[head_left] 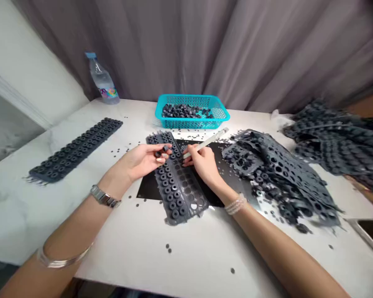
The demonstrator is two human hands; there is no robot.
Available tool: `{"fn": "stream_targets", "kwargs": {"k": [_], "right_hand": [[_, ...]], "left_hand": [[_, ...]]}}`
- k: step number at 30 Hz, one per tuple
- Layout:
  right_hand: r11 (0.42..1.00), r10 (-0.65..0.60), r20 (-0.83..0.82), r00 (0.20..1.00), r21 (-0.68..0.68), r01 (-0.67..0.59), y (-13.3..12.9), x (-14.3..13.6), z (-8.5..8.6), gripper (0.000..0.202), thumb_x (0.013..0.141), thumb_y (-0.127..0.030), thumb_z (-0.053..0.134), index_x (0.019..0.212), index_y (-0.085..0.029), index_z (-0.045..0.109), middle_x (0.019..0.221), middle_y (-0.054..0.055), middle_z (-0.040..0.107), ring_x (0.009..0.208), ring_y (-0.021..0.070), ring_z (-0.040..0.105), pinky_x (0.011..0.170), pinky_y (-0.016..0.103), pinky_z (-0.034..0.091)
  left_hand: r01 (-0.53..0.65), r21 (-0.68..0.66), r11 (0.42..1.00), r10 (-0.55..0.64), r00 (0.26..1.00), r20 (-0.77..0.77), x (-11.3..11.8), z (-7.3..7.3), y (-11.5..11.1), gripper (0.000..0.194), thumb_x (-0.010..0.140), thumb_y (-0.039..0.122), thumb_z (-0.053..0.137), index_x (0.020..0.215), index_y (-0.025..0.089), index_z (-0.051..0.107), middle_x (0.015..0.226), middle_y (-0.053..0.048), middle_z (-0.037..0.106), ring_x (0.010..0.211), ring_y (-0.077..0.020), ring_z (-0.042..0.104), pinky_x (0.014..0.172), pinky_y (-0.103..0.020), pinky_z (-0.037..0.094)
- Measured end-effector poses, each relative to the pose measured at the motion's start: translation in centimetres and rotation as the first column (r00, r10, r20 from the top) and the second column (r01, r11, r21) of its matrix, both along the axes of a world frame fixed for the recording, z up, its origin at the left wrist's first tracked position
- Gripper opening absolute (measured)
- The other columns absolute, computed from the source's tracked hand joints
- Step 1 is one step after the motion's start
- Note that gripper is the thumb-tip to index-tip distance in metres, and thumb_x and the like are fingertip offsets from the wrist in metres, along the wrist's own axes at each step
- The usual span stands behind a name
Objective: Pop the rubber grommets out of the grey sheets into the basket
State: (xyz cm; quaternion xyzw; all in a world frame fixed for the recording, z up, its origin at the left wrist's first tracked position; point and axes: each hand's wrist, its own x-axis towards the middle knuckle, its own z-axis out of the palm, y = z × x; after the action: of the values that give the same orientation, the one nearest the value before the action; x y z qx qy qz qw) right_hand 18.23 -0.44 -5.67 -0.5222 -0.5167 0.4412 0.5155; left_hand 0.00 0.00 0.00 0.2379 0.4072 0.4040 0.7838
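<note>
At the left of the desk (pixel 199 256), near the bottle (pixel 103 80), lies a full strip (pixel 76 149), its visible rows of dark rings all in place. Right of it, the left hand (pixel 139 161) has its fingers closed on small dark pieces (pixel 165 148), above the far left part of the middle strip (pixel 186 182). That strip lies partly over a black mat (pixel 148 184) and looks partly done: rings fill much of its left side, while its near right side shows bare round holes; what lies under the hands cannot be told. On the far side, the teal basket (pixel 192 126) holds a loose pile of dark pieces. The right hand (pixel 205 163) has its fingers clamped on a pale pen-like tool (pixel 207 142), its lower end at the strip. Farther right, a heap of holed sheets (pixel 282 165) and loose bits looks largely worked through; beyond it, a thick stack (pixel 345 140) of ridged dark material seems untouched.
</note>
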Motion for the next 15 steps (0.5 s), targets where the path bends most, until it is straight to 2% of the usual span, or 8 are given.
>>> {"fn": "stream_targets", "kwargs": {"k": [5,9,12,14,15], "right_hand": [[0.999,0.006,-0.04,0.999,-0.054,-0.008,-0.6,-0.7,0.5,0.028,0.085,-0.035,0.052,0.07,-0.014,0.063,0.054,-0.001,0.055,0.048,0.0123,0.058,0.049,0.027,0.059],[1.0,0.018,0.024,1.0,-0.004,-0.018,-0.4,-0.3,0.5,0.031,0.087,-0.039,0.051,0.074,-0.015,0.064,0.057,0.001,0.058,0.052,0.0146,0.062,0.049,0.027,0.058],[0.999,0.002,0.089,0.996,0.038,-0.006,0.1,0.4,0.3,0.031,0.087,-0.04,0.052,0.074,-0.015,0.065,0.058,0.002,0.06,0.056,0.0168,0.066,0.049,0.026,0.057],[0.999,-0.023,0.105,0.994,0.044,0.019,0.5,0.8,0.2,0.03,0.087,-0.039,0.051,0.074,-0.015,0.065,0.058,0.003,0.061,0.057,0.0179,0.067,0.049,0.026,0.057],[0.999,-0.031,0.106,0.994,0.045,0.026,0.6,1.0,0.2,0.03,0.087,-0.038,0.051,0.074,-0.015,0.065,0.058,0.003,0.061,0.058,0.0183,0.067,0.05,0.026,0.057]], "left_hand": [[-0.021,-0.031,0.999,0.022,0.999,0.028,-0.2,-0.3,0.5,0.02,0.088,0.004,0.042,0.086,0.001,0.062,0.078,-0.014,0.057,0.064,-0.0128,0.054,0.047,-0.017,0.044],[0.015,0.011,1.0,-0.016,0.999,0.031,-0.2,-0.7,0.7,0.025,0.09,0.015,0.049,0.067,0.01,0.056,0.069,-0.008,0.053,0.056,-0.0091,0.047,0.042,-0.015,0.036],[0.034,0.178,0.983,-0.002,0.983,-0.181,0.5,-1.2,0.6,0.011,0.085,0.009,0.056,0.077,0.009,0.063,0.072,-0.006,0.056,0.056,-0.008,0.048,0.047,-0.017,0.036],[0.119,0.303,0.946,0.001,0.93,-0.368,1.2,-1.5,0.5,0.015,0.084,0.006,0.055,0.091,0.009,0.067,0.07,-0.004,0.056,0.056,-0.0082,0.047,0.047,-0.018,0.032],[0.179,0.361,0.915,0.018,0.877,-0.48,1.5,-1.6,0.4,0.02,0.084,0.007,0.053,0.096,0.01,0.069,0.067,-0.002,0.054,0.054,-0.0084,0.044,0.046,-0.02,0.03]]}}
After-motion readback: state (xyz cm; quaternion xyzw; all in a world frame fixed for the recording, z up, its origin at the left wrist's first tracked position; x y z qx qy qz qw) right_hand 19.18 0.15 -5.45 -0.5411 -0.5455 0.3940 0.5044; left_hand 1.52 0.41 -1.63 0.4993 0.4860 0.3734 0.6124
